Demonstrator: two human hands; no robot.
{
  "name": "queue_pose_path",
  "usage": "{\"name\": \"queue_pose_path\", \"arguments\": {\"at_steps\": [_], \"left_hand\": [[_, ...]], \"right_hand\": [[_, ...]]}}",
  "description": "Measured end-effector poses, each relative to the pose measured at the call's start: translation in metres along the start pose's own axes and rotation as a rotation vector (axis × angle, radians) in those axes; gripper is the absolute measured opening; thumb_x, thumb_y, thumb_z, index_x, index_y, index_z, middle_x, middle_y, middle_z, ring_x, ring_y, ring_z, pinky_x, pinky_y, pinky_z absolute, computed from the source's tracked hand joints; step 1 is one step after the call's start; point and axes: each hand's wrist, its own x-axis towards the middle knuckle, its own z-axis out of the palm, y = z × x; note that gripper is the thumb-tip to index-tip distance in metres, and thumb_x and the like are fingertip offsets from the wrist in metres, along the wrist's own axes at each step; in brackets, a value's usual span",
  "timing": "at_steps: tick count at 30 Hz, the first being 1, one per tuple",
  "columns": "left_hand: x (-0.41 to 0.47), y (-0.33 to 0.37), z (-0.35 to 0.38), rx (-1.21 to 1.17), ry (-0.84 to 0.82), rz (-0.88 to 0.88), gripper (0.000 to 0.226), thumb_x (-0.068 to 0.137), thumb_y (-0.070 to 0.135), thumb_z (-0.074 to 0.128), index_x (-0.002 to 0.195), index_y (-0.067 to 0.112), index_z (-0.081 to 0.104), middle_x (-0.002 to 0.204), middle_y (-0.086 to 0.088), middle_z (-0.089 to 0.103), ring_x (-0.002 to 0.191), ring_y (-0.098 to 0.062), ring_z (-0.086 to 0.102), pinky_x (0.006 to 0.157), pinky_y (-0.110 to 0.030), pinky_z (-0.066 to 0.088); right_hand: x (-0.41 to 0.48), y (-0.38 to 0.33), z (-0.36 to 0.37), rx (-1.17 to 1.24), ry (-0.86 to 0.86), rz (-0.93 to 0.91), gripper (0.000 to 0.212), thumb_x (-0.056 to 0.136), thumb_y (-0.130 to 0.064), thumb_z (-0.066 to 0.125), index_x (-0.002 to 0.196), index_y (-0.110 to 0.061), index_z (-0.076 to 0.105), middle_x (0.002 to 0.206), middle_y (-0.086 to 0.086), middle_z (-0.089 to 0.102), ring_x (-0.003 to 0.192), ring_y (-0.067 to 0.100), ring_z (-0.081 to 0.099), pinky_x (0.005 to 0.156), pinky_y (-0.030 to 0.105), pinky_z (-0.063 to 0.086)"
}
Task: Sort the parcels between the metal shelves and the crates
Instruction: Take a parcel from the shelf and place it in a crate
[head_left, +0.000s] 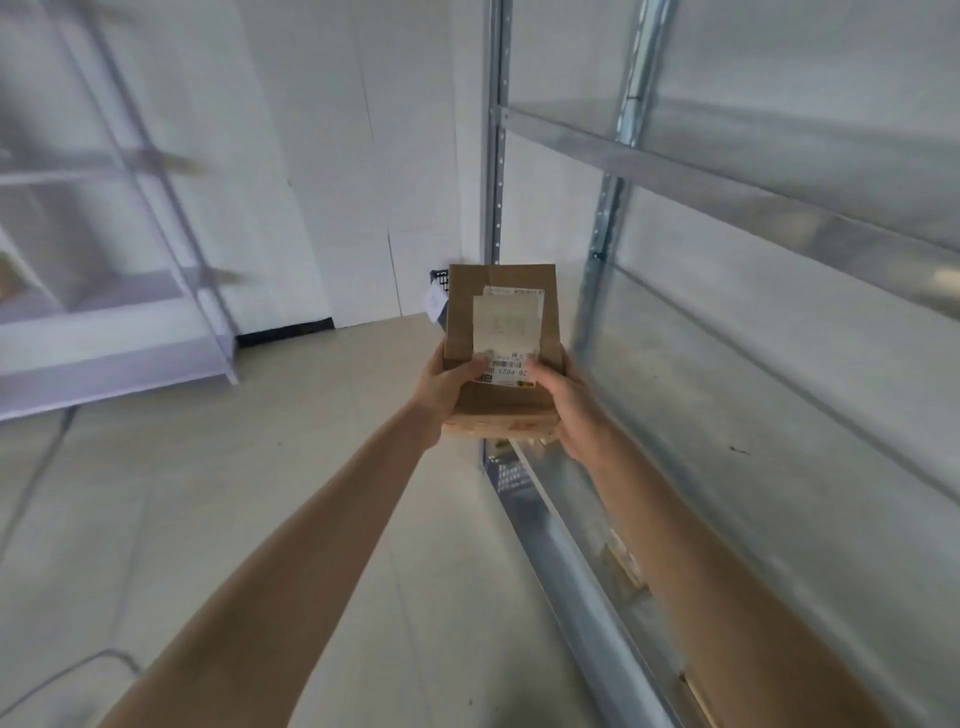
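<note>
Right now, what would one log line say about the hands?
left hand: holds parcel | right hand: holds parcel | parcel: brown, white label, held up | shelf: on the right

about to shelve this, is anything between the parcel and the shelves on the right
Nothing visible does. The left hand and right hand hold the parcel just left of the shelves, with open air between. Only the shelves' own upright stands close to the parcel's right edge.
</note>
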Motion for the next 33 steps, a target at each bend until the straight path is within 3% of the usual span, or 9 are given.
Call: {"name": "queue_pose_path", "arguments": {"at_steps": [3,6,10,13,18,20,24,29,33], "left_hand": [[0.060,0.018,-0.025,0.024,0.050,-0.009,0.033,0.092,0.017,0.067,0.121,0.025,0.055,0.108,-0.002,0.067,0.100,-0.024,0.063,0.092,-0.039,0.051],[0.112,0.029,-0.055,0.018,0.125,-0.016,0.033,0.091,0.018,0.067,0.120,0.027,0.055,0.108,-0.001,0.067,0.101,-0.025,0.063,0.095,-0.042,0.050],[0.178,0.034,-0.098,0.002,0.202,-0.020,0.039,0.092,0.018,0.066,0.129,0.022,0.055,0.108,-0.002,0.068,0.100,-0.024,0.064,0.095,-0.043,0.051],[0.235,0.035,-0.130,-0.008,0.231,-0.035,0.034,0.092,0.017,0.065,0.124,0.023,0.056,0.105,-0.001,0.069,0.096,-0.023,0.064,0.093,-0.042,0.051],[0.348,0.046,-0.186,-0.008,0.206,-0.019,0.024,0.093,0.017,0.064,0.113,0.027,0.057,0.107,-0.003,0.068,0.099,-0.025,0.064,0.091,-0.041,0.052],[0.398,0.051,-0.205,-0.004,0.172,-0.029,0.022,0.092,0.016,0.066,0.110,0.027,0.058,0.107,-0.004,0.069,0.099,-0.026,0.065,0.091,-0.040,0.053],[0.502,0.062,-0.221,0.024,0.073,-0.038,0.034,0.092,0.016,0.067,0.124,0.022,0.057,0.115,-0.007,0.070,0.106,-0.027,0.066,0.096,-0.041,0.053],[0.611,0.064,-0.224,0.036,-0.024,-0.043,0.035,0.093,0.017,0.066,0.126,0.025,0.056,0.116,-0.004,0.069,0.105,-0.024,0.065,0.095,-0.039,0.052],[0.700,0.062,-0.228,0.035,-0.090,-0.054,0.037,0.093,0.013,0.065,0.128,0.021,0.057,0.108,0.002,0.071,0.096,-0.016,0.068,0.076,-0.024,0.055]], "right_hand": [[0.074,0.000,0.016,-0.015,-0.065,0.014,0.037,0.096,-0.030,0.060,0.132,-0.034,0.054,0.120,0.001,0.070,0.114,0.028,0.064,0.097,0.051,0.051],[0.139,-0.003,0.040,-0.001,-0.129,0.024,0.042,0.099,-0.026,0.057,0.140,-0.031,0.050,0.126,0.002,0.066,0.115,0.024,0.062,0.086,0.038,0.052],[0.224,0.011,0.072,-0.012,-0.199,0.073,0.041,0.100,-0.026,0.055,0.140,-0.031,0.048,0.128,0.005,0.064,0.119,0.027,0.058,0.098,0.047,0.048],[0.291,0.024,0.095,-0.040,-0.209,0.094,0.040,0.099,-0.029,0.056,0.138,-0.034,0.049,0.127,0.003,0.064,0.120,0.026,0.057,0.105,0.054,0.044],[0.408,0.036,0.132,-0.022,-0.210,0.075,0.040,0.100,-0.025,0.055,0.138,-0.030,0.049,0.128,0.003,0.064,0.120,0.027,0.058,0.096,0.044,0.048],[0.452,0.035,0.143,-0.015,-0.169,0.079,0.041,0.099,-0.023,0.056,0.139,-0.030,0.049,0.128,0.003,0.064,0.119,0.026,0.058,0.093,0.042,0.049],[0.537,0.033,0.146,0.008,-0.044,0.092,0.044,0.100,-0.024,0.055,0.142,-0.032,0.046,0.128,0.003,0.063,0.116,0.025,0.059,0.081,0.035,0.049],[0.632,0.038,0.136,0.006,0.057,0.094,0.045,0.100,-0.025,0.056,0.142,-0.035,0.046,0.128,0.001,0.064,0.119,0.024,0.059,0.100,0.045,0.049],[0.707,0.047,0.129,0.039,0.139,0.097,0.044,0.100,-0.022,0.056,0.141,-0.034,0.048,0.127,-0.001,0.066,0.117,0.023,0.061,0.096,0.041,0.052]]}}
